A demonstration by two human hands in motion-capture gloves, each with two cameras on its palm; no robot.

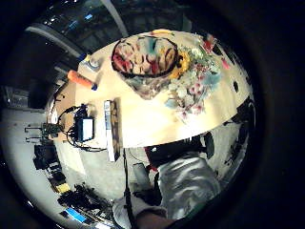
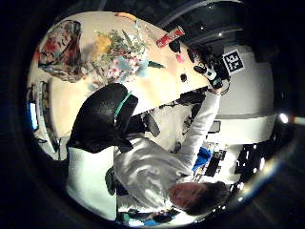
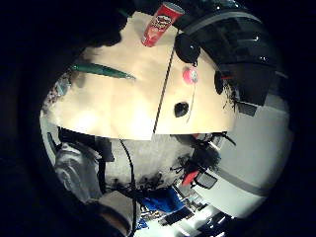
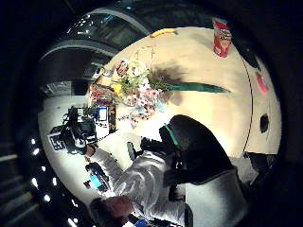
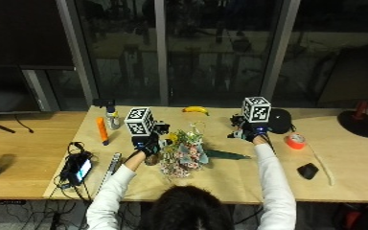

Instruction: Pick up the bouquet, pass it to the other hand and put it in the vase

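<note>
The bouquet (image 5: 184,152) lies on the table (image 5: 235,179) between both raised hands, its green stem end pointing right, with the vase (image 1: 145,62) just left of it, while the grip of left hand (image 5: 147,143) and right hand (image 5: 251,132) cannot be told.
</note>
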